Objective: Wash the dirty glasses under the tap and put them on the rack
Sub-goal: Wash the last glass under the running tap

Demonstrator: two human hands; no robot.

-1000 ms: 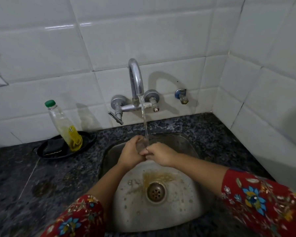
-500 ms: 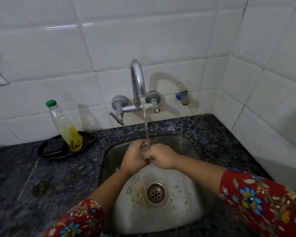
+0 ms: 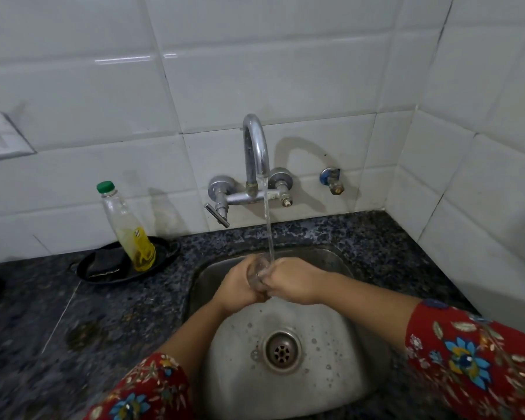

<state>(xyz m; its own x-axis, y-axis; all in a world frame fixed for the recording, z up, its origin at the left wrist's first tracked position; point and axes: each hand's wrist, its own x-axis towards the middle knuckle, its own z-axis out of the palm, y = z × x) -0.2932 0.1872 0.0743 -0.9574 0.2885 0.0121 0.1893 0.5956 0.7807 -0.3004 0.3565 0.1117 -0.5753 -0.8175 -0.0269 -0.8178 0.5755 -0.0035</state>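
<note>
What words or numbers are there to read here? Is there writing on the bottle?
No text here can be read.
On the bottle: a yellow label, too blurred to read.
On the glass, tap, sink and wall plate: no writing shows.

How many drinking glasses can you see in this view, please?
1: a clear glass, gripped between the left hand and the right hand under the tap stream, above the sink. Others may lie outside the frame.
</note>
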